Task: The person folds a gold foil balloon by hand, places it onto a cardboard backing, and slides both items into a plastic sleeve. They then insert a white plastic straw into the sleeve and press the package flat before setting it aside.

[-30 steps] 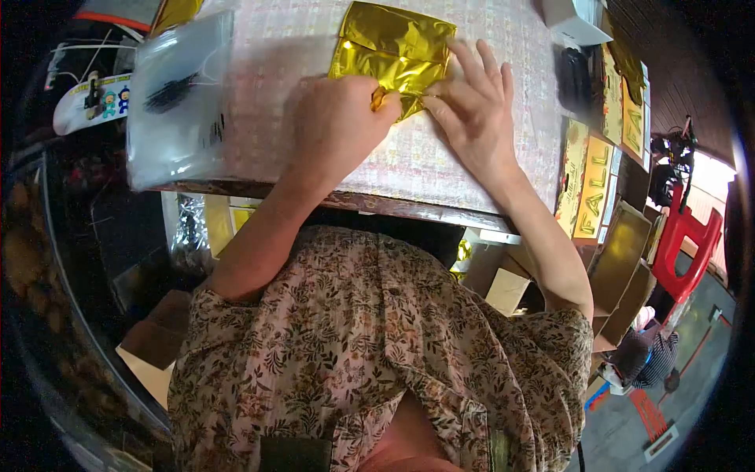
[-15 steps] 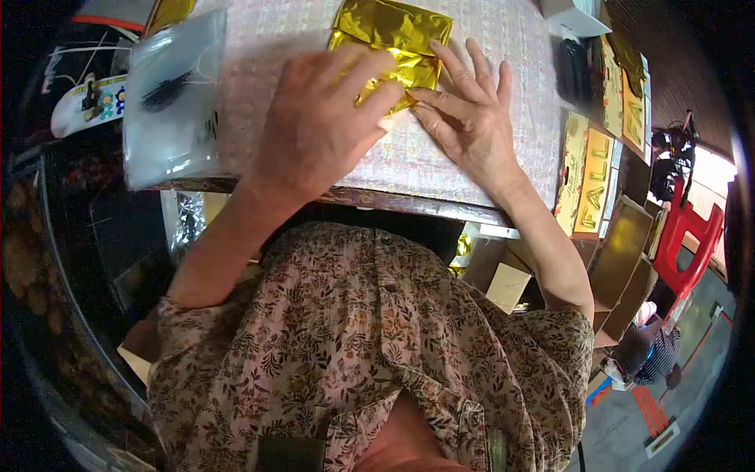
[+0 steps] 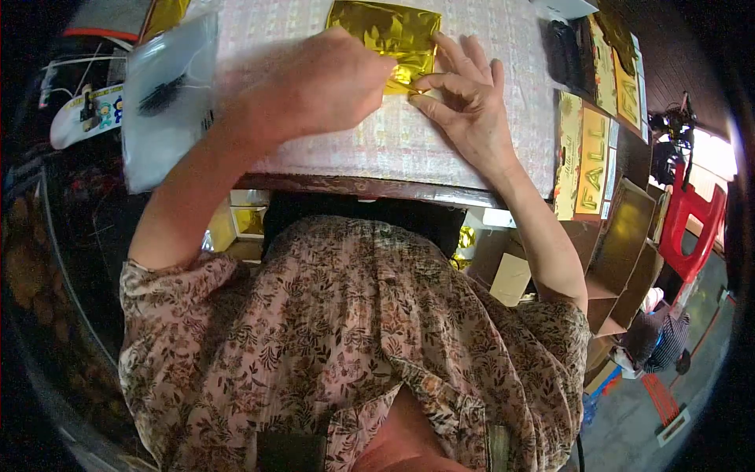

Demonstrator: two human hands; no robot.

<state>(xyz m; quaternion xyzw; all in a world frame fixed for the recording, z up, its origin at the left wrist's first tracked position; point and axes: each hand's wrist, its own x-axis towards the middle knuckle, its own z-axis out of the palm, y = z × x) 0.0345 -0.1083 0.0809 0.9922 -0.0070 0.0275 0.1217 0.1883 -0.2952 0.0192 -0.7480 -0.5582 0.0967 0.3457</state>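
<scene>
Gold foil (image 3: pixel 385 30) on the bench (image 3: pixel 330 161), right hand (image 3: pixel 476 110) pinching a corner, left hand (image 3: pixel 334 82) curled over it, can't tell its grip

Checked tabletop (image 3: pixel 330 161), gold foil (image 3: pixel 385 31), clear plastic (image 3: pixel 169 134) left, black bundle (image 3: pixel 563 53) right

Bare tablecloth (image 3: pixel 377 157) lies open in the upper centre, between the forearms and down to the table edge. A second open strip runs between the right hand (image 3: pixel 476 102) and the black bundle (image 3: pixel 562 51) at upper right. The left forearm (image 3: pixel 224 138) blocks a low path leftward to the clear plastic bags (image 3: pixel 167 98); FALL packages (image 3: pixel 591 169) crowd the table's right side.
</scene>
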